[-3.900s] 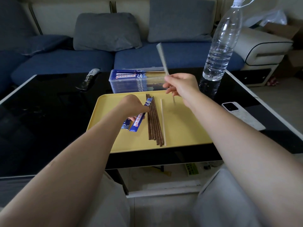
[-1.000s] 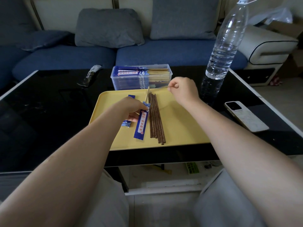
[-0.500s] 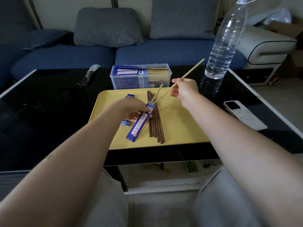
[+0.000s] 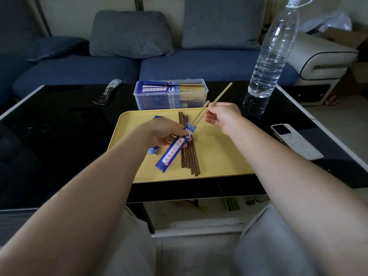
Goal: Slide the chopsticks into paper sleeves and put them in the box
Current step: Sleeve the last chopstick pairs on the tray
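My left hand (image 4: 161,132) grips a blue paper sleeve (image 4: 175,149) near its open top, tilted above the yellow tray (image 4: 219,156). My right hand (image 4: 223,116) pinches a pair of pale chopsticks (image 4: 216,100); their tips are at the sleeve's mouth, one lying a little lower than the other. Several dark brown chopsticks (image 4: 189,148) lie side by side on the tray under the sleeve. Behind the tray stands the clear plastic box (image 4: 171,95) holding several sleeved chopsticks. Another blue sleeve (image 4: 154,151) lies on the tray, mostly hidden by my left hand.
A tall water bottle (image 4: 272,54) stands at the right behind the tray. A white phone (image 4: 294,141) lies on the black table to the right. A small dark object (image 4: 108,92) lies at the table's back left. A blue sofa with grey cushions is behind.
My right hand gathered the second pale chopstick off the tray and swung both round to point at the sleeve. My left hand lifted the sleeve off the tray and tilted it.
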A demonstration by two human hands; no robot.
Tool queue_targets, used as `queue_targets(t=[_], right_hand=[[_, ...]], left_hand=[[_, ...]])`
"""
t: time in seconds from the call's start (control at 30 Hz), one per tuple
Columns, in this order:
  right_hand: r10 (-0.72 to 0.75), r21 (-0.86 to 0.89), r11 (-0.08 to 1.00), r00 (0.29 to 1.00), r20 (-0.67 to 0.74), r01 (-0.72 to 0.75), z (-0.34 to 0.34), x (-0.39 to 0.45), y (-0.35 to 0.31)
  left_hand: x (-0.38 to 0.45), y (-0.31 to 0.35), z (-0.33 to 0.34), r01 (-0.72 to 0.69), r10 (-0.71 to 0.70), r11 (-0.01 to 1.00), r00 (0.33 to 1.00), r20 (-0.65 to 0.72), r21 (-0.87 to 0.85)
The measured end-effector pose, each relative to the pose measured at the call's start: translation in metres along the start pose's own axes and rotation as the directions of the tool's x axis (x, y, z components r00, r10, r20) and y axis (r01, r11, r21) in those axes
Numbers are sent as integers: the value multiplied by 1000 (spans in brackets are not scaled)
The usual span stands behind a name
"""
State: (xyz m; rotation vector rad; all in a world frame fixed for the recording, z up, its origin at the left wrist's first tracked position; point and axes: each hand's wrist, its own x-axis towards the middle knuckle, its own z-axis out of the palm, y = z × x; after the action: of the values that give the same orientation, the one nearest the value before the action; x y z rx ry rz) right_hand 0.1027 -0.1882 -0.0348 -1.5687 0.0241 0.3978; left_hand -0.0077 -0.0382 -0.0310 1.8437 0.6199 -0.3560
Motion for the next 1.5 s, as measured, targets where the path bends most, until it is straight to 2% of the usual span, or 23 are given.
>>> queue_targets(t=[0.13, 0.2, 0.3, 0.37, 0.47, 0.6, 0.83, 0.9, 0.97, 1.07, 1.2, 1.23, 1.33, 1.37, 1.4, 1.5], right_hand=[[26, -86, 996, 998, 50, -22, 0, -1, 2], [92, -117, 990, 982, 167, -73, 2, -3, 3], [192, -213, 969, 918, 346, -123, 8, -10, 4], [231, -220, 963, 888, 398, -152, 12, -14, 3], [193, -179, 974, 921, 340, -138, 12, -12, 0], [65, -118, 992, 990, 123, -51, 3, -4, -2], [107, -165, 983, 978, 179, -77, 11, -8, 2], [97, -163, 984, 979, 181, -68, 10, -7, 0], [71, -130, 990, 987, 143, -53, 7, -3, -5], [54, -17, 998, 992, 115, -53, 3, 9, -21], [31, 28, 999, 990, 135, -35, 7, 34, -40], [14, 69, 997, 991, 131, -23, 11, 41, -44], [-13, 252, 968, 998, 65, -4, 22, 62, -53], [-8, 310, 951, 999, 34, -3, 25, 68, -54], [1, 356, 934, 1000, 9, -4, 28, 75, -55], [28, 374, 927, 1000, -6, -24, 37, 89, -53]], left_hand=[[1, 0, 0, -12, 12, 1000, 1000, -18, -19], [3, -1, 0, -46, 43, 998, 998, -50, -50], [8, -3, 1, -101, 89, 989, 990, -112, -105], [9, -2, 1, -108, 91, 988, 985, -149, -113], [6, 0, -2, -76, 61, 989, 991, -118, -129], [-4, 4, -2, -66, 61, 996, 996, -65, -67], [-4, 7, 5, -119, 107, 989, 986, -128, -87], [-5, 10, 5, -121, 117, 992, 981, -153, -20], [-2, 14, 1, -136, 159, 982, 969, -188, 129], [11, 24, -11, -183, 260, 943, 927, -272, 276], [32, 31, -32, -180, 389, 854, 845, -368, 489], [37, 33, -37, -161, 425, 832, 801, -423, 531], [54, 37, -49, -127, 577, 764, 574, -581, 633], [58, 37, -53, -124, 607, 748, 525, -597, 652], [64, 37, -57, -113, 620, 734, 514, -593, 670], [82, 30, -66, -32, 583, 696, 608, -538, 718]])
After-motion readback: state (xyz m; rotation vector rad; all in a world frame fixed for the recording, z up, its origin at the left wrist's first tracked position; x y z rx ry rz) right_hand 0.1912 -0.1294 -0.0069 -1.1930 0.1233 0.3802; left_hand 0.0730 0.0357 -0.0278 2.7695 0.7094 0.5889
